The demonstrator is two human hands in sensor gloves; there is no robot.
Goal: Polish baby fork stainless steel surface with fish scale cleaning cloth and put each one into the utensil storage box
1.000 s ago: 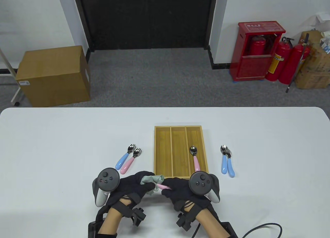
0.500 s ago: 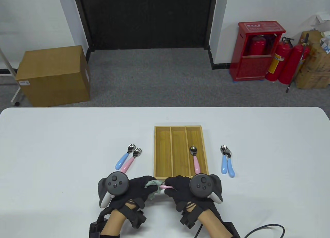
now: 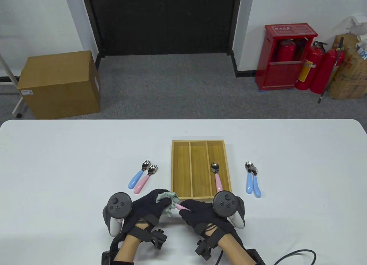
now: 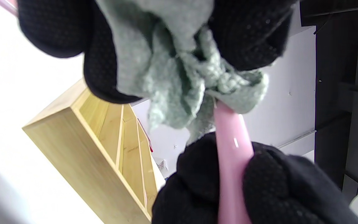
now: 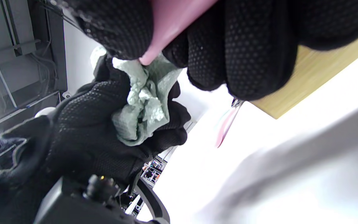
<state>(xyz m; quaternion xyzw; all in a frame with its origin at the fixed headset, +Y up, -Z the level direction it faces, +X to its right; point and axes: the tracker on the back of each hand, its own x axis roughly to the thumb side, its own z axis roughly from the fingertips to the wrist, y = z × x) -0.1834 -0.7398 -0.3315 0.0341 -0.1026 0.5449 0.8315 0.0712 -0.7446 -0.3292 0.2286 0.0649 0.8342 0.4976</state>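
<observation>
Cloth (image 3: 167, 196) around, apparently, fork head

White bench (image 3: 71, 161), rounded far corners. Wooden three-compartment storage box (image 3: 175, 173) flat near middle. Left of box: blue-handled fork (image 3: 138, 175) and pink-handled fork (image 3: 144, 179), side by side, touching, heads away from the person. Right of box: two blue-handled utensils (image 3: 252, 179) close together, steel heads overlapping, type unclear.

No legible text on any object.
</observation>
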